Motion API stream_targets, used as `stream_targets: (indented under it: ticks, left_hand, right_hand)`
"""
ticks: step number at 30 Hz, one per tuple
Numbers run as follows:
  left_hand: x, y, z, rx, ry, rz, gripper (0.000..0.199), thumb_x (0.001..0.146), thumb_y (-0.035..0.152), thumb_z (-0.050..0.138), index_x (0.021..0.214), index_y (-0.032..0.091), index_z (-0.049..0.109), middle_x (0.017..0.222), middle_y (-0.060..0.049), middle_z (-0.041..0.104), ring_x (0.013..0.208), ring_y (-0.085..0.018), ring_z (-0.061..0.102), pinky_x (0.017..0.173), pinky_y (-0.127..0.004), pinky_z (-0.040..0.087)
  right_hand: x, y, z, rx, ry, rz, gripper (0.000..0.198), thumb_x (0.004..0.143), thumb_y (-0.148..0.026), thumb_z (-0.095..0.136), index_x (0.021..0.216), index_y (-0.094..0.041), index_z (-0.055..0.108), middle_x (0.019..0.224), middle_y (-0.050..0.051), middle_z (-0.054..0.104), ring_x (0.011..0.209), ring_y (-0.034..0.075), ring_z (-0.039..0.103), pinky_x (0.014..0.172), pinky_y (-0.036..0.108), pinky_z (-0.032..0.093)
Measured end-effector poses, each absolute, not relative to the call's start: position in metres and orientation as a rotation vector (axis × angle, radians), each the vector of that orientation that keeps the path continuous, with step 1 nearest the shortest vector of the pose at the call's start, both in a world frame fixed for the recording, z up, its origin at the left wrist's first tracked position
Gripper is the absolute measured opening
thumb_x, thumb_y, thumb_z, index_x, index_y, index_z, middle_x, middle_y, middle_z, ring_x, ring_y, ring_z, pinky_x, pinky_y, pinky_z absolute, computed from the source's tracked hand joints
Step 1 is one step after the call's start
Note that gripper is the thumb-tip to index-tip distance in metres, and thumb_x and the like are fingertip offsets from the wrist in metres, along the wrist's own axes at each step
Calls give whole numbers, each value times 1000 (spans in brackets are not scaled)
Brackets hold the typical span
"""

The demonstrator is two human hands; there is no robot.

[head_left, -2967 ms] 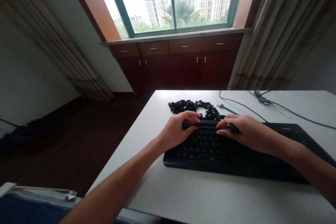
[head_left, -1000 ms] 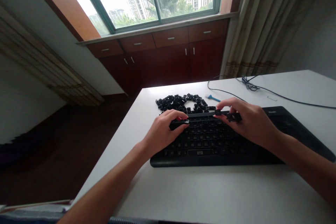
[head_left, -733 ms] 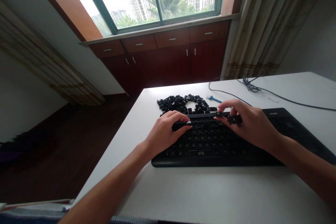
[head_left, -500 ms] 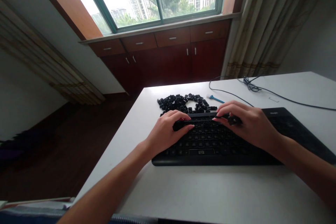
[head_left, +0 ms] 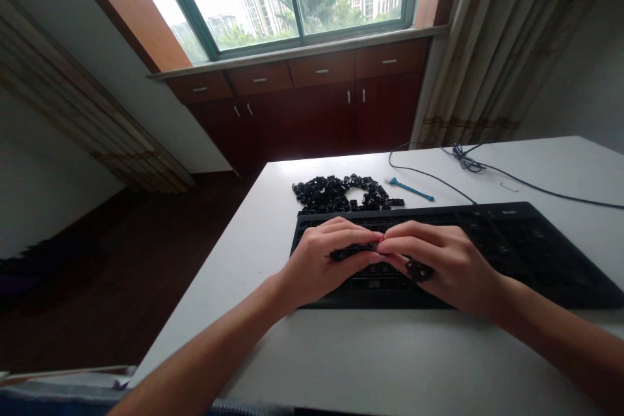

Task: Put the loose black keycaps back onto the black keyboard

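A black keyboard [head_left: 531, 260] lies across the table under both hands. My left hand [head_left: 316, 260] is closed over its left part, thumb and fingers pinched together. Whether the dark strip in the gap of that pinch is a held piece or the keyboard behind, I cannot tell. My right hand [head_left: 441, 260] is also closed, its fingertips meeting the left fingertips just above the keys. Small black pieces, seemingly keycaps [head_left: 419, 271], show beneath its curled fingers. Behind the keyboard's left end is a heap of loose black keycaps [head_left: 324, 192].
A thin blue tool [head_left: 412, 189] lies behind the keyboard. The black cable [head_left: 433, 172] runs back to a tied bundle [head_left: 468, 157] and off to the right. Near it is a bent wire [head_left: 509, 187]. All stand on a white table [head_left: 380, 357].
Both hands have moved nearer to me over the keyboard and come together, so their fingertips now meet. The blue tool shows in full, no longer partly covered by the right hand.
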State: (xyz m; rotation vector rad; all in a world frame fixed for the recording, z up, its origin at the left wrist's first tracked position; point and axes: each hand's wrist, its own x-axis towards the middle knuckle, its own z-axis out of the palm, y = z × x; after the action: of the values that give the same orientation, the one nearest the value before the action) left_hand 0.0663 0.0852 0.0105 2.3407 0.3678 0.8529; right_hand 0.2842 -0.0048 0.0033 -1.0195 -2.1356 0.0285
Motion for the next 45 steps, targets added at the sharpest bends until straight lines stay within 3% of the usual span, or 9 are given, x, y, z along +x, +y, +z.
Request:
stream_targets:
  ticks: [5, 8, 14, 20, 28, 35, 45]
  left_hand:
    - [68, 84, 8, 2285, 417, 839, 21, 87, 32, 71, 104, 22, 74, 101, -6, 75, 87, -17, 71, 80, -28, 61]
    - [67, 86, 10, 2280, 483, 847, 18, 85, 32, 72, 99, 21, 74, 94, -5, 75, 81, -15, 70, 75, -26, 60]
    - [61, 94, 19, 2286, 648, 988, 18, 84, 33, 74, 98, 21, 72, 87, -1, 73, 75, -11, 65, 71, -23, 57]
    - [59, 101, 14, 2572, 528, 1037, 16, 87, 31, 70, 101, 22, 71, 94, -2, 74, 85, -15, 66, 78, -29, 56]
    - [55, 105, 11, 2802, 562, 998, 19, 92, 31, 64, 107, 21, 69, 100, -3, 74, 89, -17, 65, 80, -32, 56]
    - [54, 105, 12, 2884, 456, 993, 21, 91, 23, 64, 112, 19, 67, 105, -3, 74, 90, -16, 66, 82, -32, 57]
    - [58, 97, 7, 2695, 413, 889, 23, 92, 15, 58, 113, 17, 67, 112, -6, 71, 99, -14, 68, 88, -25, 58]
  right_hand:
    - [284, -3, 2, -1027, -2138, 120, 28, 89, -13, 57, 114, -26, 64, 103, 5, 71, 85, 15, 68, 71, 25, 55]
    - [290, -4, 12, -1057, -2162, 183, 36, 90, -18, 60, 124, -28, 62, 110, 5, 70, 87, 15, 68, 73, 25, 57]
    - [316, -3, 43, -1443, -1711, -175, 35, 91, -17, 53, 123, -28, 63, 104, 4, 72, 84, 19, 69, 82, 37, 57]
    - [320, -5, 38, -1561, -1923, -230, 52, 79, -12, 53, 129, -25, 58, 131, 7, 61, 114, 29, 61, 100, 49, 52]
    - [277, -34, 12, -1481, -2307, -324, 71, 53, -12, 52, 123, -14, 63, 118, 17, 65, 102, 34, 63, 85, 52, 60]
    - [260, -41, 10, -1626, -2323, -356, 64, 54, -9, 51, 114, -12, 70, 113, 15, 68, 99, 29, 63, 85, 46, 59]
    - [253, -44, 4, -1692, -2311, -440, 61, 54, -8, 50, 111, -12, 70, 98, 13, 68, 84, 27, 64, 69, 43, 58]
